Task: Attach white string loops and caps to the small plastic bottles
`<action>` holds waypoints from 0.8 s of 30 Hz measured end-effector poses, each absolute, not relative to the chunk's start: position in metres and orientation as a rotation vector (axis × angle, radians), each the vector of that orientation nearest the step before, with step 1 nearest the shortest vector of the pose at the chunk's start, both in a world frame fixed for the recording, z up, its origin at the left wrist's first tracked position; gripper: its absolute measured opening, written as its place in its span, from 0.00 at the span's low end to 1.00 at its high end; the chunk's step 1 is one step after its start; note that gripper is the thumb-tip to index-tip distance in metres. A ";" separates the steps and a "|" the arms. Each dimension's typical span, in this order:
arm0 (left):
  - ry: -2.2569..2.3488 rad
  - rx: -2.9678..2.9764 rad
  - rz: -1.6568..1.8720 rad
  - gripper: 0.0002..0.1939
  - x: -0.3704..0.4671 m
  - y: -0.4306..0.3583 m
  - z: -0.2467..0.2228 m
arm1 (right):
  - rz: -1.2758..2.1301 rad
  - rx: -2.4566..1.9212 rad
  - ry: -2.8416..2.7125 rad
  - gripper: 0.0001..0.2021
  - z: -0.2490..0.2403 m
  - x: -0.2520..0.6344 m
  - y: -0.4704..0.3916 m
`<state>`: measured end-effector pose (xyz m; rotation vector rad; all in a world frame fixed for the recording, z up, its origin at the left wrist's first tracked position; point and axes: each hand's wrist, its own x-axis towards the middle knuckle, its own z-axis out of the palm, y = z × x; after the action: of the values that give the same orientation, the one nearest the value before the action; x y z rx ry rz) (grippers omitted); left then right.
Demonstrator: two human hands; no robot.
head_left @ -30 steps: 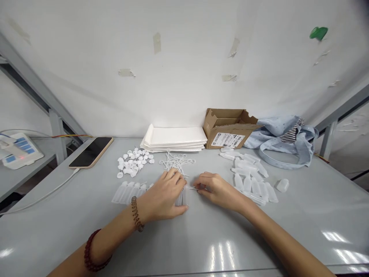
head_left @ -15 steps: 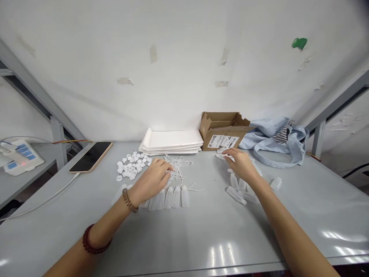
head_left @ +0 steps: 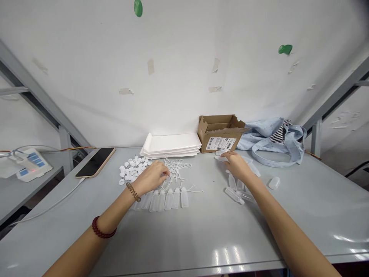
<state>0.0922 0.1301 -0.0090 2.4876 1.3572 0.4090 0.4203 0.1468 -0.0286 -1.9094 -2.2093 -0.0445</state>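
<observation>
My left hand [head_left: 154, 176] hovers at the left edge of a heap of thin white plastic sticks with ring ends [head_left: 180, 165]. Its thumb and fingertips are pinched together; what is between them is too small to make out. Just below it, a row of small translucent squeeze bottles [head_left: 168, 199] lies side by side, partly behind the wrist. White caps [head_left: 132, 169] are piled to the left of the hand. My right hand [head_left: 235, 164] is over a loose group of similar bottles [head_left: 234, 195], its fingers closed on one translucent bottle [head_left: 220, 158] near the box.
A stack of white padded envelopes [head_left: 173, 144] and an open cardboard box [head_left: 221, 134] stand against the wall. Light blue cloth [head_left: 259, 134] is bunched at the right. A phone [head_left: 96, 162] on a white cable lies left; one bottle [head_left: 274, 183] lies apart.
The view has tilted up slightly. My left hand has drawn slightly away to the left from the ringed sticks, fingers more closed. My right hand stays by the bottles near the box.
</observation>
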 end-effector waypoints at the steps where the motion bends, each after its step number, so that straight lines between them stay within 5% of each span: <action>1: 1.358 2.492 0.400 0.10 0.093 0.130 -0.010 | -0.047 -1.929 -2.206 0.16 -0.029 0.420 0.147; 24: 1.494 2.052 0.589 0.14 0.091 0.140 0.014 | -0.024 -1.826 -2.122 0.14 -0.018 0.413 0.140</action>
<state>0.0907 0.1396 0.0137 2.0521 1.4940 0.5890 0.4126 0.1395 -0.0182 -1.8257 -2.1220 -0.0241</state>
